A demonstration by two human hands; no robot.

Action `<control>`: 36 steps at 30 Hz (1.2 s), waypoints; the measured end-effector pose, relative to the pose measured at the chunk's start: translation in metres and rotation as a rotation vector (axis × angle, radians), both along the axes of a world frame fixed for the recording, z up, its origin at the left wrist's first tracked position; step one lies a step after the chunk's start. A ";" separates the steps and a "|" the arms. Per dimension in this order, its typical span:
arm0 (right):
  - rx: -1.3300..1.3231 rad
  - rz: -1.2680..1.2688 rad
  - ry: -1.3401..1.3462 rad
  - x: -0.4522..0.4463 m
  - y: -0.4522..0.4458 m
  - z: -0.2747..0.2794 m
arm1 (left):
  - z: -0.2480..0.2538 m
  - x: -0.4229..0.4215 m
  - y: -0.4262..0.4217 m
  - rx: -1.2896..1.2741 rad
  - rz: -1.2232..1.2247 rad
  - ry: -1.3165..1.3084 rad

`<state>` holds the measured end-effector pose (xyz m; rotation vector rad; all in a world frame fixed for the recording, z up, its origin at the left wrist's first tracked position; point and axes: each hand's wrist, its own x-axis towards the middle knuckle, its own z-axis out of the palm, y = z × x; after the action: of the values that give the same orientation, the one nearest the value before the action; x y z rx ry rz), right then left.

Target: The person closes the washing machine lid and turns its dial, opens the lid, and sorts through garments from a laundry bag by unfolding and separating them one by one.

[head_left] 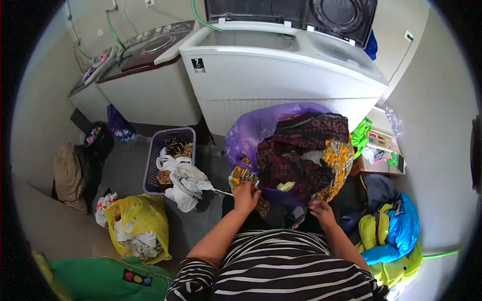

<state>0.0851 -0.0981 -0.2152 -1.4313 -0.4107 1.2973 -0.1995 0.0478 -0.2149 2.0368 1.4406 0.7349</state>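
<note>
In front of me a purple plastic bag bulges with clothes. A dark red and black patterned cloth spills over its top. An orange patterned cloth hangs around both sides of the heap. My left hand is closed on the orange cloth at the near left side of the bag. At the near right side, my right hand pinches the lower edge of the same cloth. A small pale yellow piece lies on the dark cloth between them. The bag's underside is hidden.
A white twin-tub washing machine stands behind the bag, lids raised. Left are a purple basket with clothes and white plastic bags, and a yellow bag. On the right lie a blue jacket and a small box table.
</note>
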 end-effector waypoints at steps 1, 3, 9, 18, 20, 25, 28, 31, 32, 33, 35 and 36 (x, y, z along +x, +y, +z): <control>0.012 0.022 0.013 -0.001 -0.006 0.001 | 0.003 0.001 -0.002 -0.135 0.012 -0.033; 0.043 0.068 0.036 -0.003 -0.012 0.002 | 0.008 0.002 -0.003 -0.395 0.040 -0.100; 0.058 0.044 0.065 0.002 -0.025 -0.001 | -0.011 -0.007 -0.006 0.190 0.048 -0.059; 0.139 0.456 -0.017 -0.036 0.010 0.009 | 0.008 -0.002 0.005 -0.021 0.040 -0.030; 0.117 0.446 -0.017 -0.031 0.012 0.004 | 0.023 -0.012 0.004 0.000 0.044 -0.093; 0.043 0.520 -0.015 -0.034 0.026 0.000 | 0.052 -0.053 0.005 -0.060 0.117 -0.242; 0.026 0.760 -0.074 -0.041 0.036 0.032 | 0.061 -0.064 0.010 -0.060 0.021 -0.305; 0.090 0.925 0.204 -0.076 0.059 0.075 | 0.066 -0.045 0.007 -0.088 -0.045 -0.328; 0.022 0.897 0.279 -0.087 0.067 0.077 | 0.066 -0.037 0.005 -0.102 -0.078 -0.339; -0.047 0.867 0.355 -0.097 0.074 0.078 | 0.065 -0.032 0.003 -0.120 -0.110 -0.351; -0.090 0.682 0.331 -0.111 0.097 0.062 | 0.061 -0.027 -0.002 -0.136 -0.121 -0.347; -0.093 0.677 0.331 -0.115 0.106 0.054 | 0.060 -0.025 -0.004 -0.143 -0.125 -0.344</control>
<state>-0.0302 0.0077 -0.1613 -1.1527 -0.6464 2.0824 -0.2241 0.0442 -0.1552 1.7714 1.1271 0.8541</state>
